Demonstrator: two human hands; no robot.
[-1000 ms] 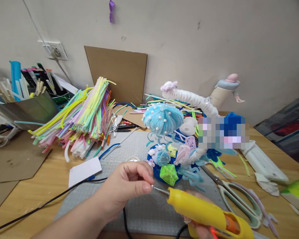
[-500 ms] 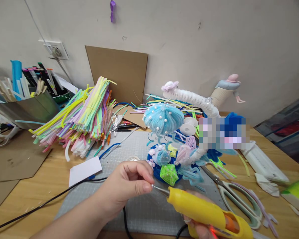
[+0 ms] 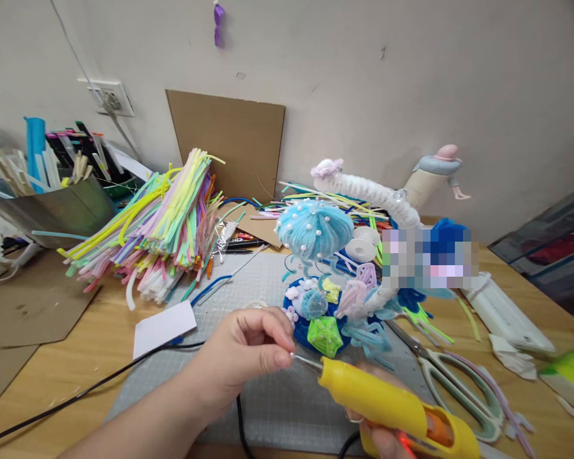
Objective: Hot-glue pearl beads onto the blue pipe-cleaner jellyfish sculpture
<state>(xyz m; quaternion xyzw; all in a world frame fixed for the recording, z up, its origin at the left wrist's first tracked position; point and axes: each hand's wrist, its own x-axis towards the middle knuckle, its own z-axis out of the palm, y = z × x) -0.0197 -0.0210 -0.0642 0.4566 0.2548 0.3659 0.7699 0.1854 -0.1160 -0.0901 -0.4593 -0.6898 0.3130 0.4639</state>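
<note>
My left hand point(image 3: 253, 341) is closed in a pinch on a tiny white bead point(image 3: 293, 356) at the fingertips. The metal nozzle of a yellow hot glue gun point(image 3: 377, 392) meets the bead from the right. My right hand point(image 3: 385, 437) is wrapped round the gun's handle, mostly hidden behind its body; a red light glows there. Just beyond my hands stands a pipe-cleaner sculpture: a blue jellyfish point(image 3: 314, 229) dotted with pearl beads hangs from a white curved stem point(image 3: 377, 188), over a dark blue base with a green beaded piece point(image 3: 325, 336).
A grey cutting mat point(image 3: 162, 395) lies under my hands, crossed by a black cord point(image 3: 90, 389). Green-handled scissors point(image 3: 463, 389) rest at the right. Bundled pipe cleaners point(image 3: 172, 223), a white card point(image 3: 165, 328) and a metal pot of sticks point(image 3: 57, 210) are at the left.
The glue gun has shifted very slightly left, its nozzle staying at the bead. My left hand keeps its pinch almost unmoved.
</note>
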